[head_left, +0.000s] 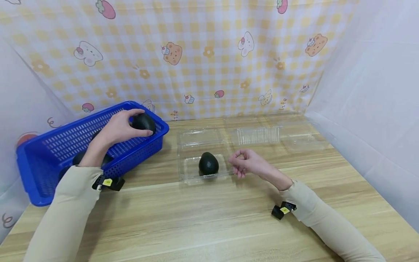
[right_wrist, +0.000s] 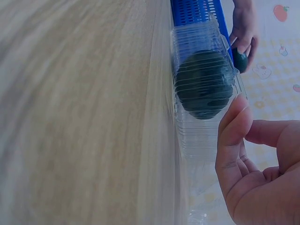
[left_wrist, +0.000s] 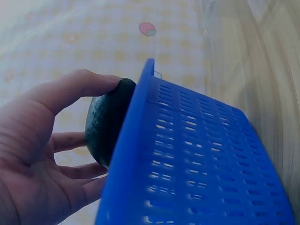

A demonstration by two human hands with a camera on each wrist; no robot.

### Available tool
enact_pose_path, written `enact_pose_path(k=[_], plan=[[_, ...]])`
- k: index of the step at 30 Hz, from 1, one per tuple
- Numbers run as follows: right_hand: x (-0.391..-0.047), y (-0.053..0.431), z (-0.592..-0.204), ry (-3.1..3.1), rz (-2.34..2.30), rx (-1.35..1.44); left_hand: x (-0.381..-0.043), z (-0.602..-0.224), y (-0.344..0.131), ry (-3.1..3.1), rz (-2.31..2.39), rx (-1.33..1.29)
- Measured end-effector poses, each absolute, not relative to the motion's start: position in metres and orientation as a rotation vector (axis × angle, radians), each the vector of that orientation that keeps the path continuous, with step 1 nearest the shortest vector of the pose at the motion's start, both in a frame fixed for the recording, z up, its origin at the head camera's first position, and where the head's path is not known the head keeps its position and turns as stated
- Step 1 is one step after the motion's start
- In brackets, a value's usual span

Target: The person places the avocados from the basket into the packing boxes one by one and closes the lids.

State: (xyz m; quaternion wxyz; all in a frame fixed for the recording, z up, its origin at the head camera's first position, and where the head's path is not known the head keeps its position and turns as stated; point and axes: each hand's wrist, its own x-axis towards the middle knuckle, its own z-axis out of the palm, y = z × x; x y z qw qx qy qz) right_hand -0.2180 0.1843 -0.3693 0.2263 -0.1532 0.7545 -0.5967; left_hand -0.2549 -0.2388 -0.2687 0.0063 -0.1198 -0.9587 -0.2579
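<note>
My left hand (head_left: 122, 125) grips a dark green avocado (head_left: 144, 123) between thumb and fingers, at the right end of a blue plastic basket (head_left: 131, 160). In the left wrist view the basket wall partly hides this avocado (left_wrist: 105, 124). Another avocado (head_left: 208, 163) sits inside a clear plastic clamshell box (head_left: 186, 171) with its lid tilted back. At the box's right edge, my right hand (head_left: 250, 163) has curled fingers, thumb and forefinger together, and seems to pinch the rim. The right wrist view shows the boxed avocado (right_wrist: 204, 84) through the ribbed wall.
More dark avocados (head_left: 78, 158) lie in the basket, partly hidden by my left forearm. Further clear plastic boxes (head_left: 258, 135) stand behind and right of the first. A checked cloth (head_left: 203, 72) hangs behind the wooden table (head_left: 196, 225), with white cloth at both sides.
</note>
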Motion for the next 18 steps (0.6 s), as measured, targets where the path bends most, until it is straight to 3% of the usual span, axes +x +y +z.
enact_pose_path(k=[18], plan=[[-0.217,0.184,-0.369,2.074,-1.651,-0.427,-0.227,-0.264,-0.204,-2.801,-0.992,-0.459]])
